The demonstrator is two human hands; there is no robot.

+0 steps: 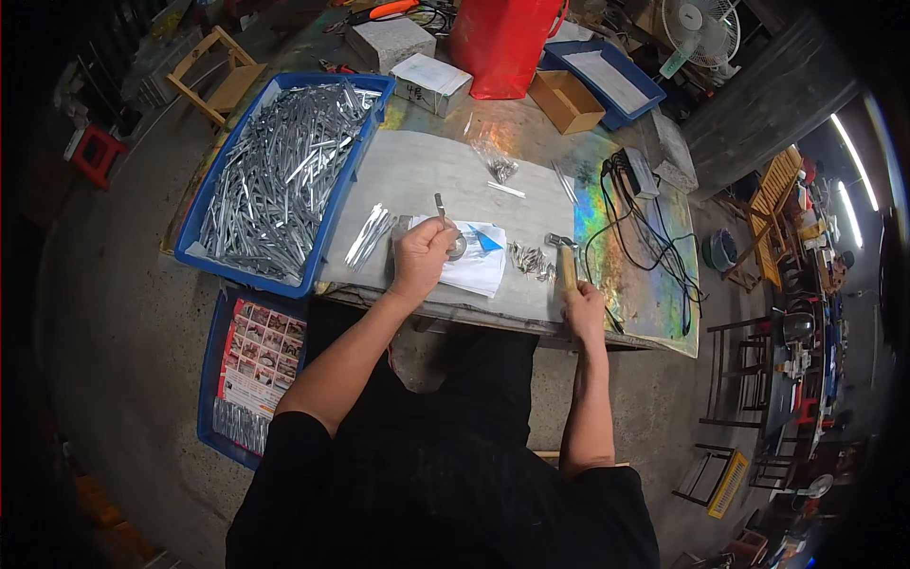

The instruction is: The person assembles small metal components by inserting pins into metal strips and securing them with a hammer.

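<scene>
My right hand is wrapped round the wooden handle of a hammer, its metal head raised at the far end. My left hand is closed on a slim metal piece that sticks up above the fingers; its lower part is hidden. Right beside those fingers is a round metal block on a white paper with a blue patch. A heap of small metal pieces lies between the paper and the hammer. Left of my left hand lie several shiny flat strips.
A blue tray full of metal strips fills the table's left; another blue tray sits below it. Farther back are a clear bag, a red container, a cardboard box and stone blocks. Black cables tangle at right.
</scene>
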